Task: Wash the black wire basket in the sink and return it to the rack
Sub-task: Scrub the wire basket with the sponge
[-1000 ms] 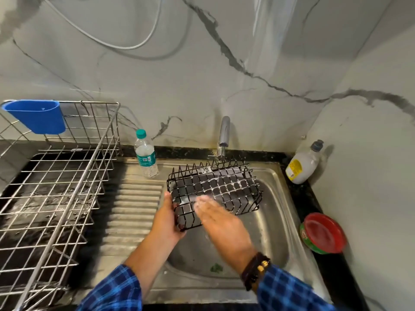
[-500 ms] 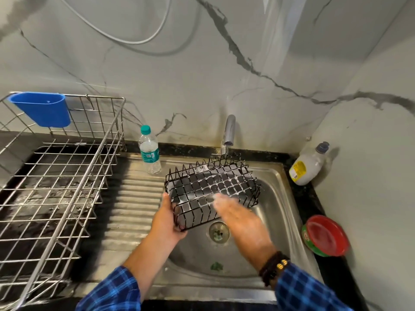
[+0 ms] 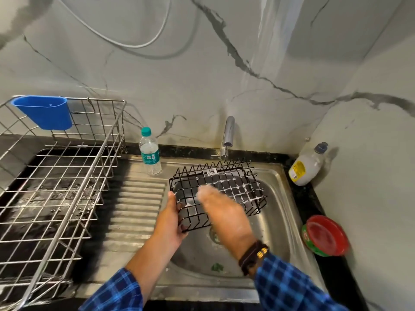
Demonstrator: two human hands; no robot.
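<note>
– Both hands are on the black wire basket (image 3: 235, 187), yes? Where is it now?
– It is held tilted above the bowl of the stainless steel sink (image 3: 276, 221), just below the chrome tap (image 3: 229, 131). White foam sits on its grid. It does not touch the rack.
– And the grips?
– The left hand (image 3: 171, 218) has its grip closed round the wires of the near left edge. The right hand (image 3: 224, 212) is blurred. Its fingers look stretched flat on the grid, gripping nothing that I can see.
– What changed in the last second?
– Only the right hand. It slid from the near left part to the middle, and now it is back at the left. The basket and the left hand stayed almost in place.
– What does this mean?
– I judge it is rubbing with soap, so the washing is half way. Rinsing is not yet done. The silver wire dish rack (image 3: 88, 171) at the left, with a blue plastic cup (image 3: 43, 112) hung on it, waits for the basket. A clear water bottle (image 3: 150, 153) stands between them, and a white soap bottle (image 3: 306, 164) leans on the black stone bench (image 3: 314, 198) at the right.
</note>
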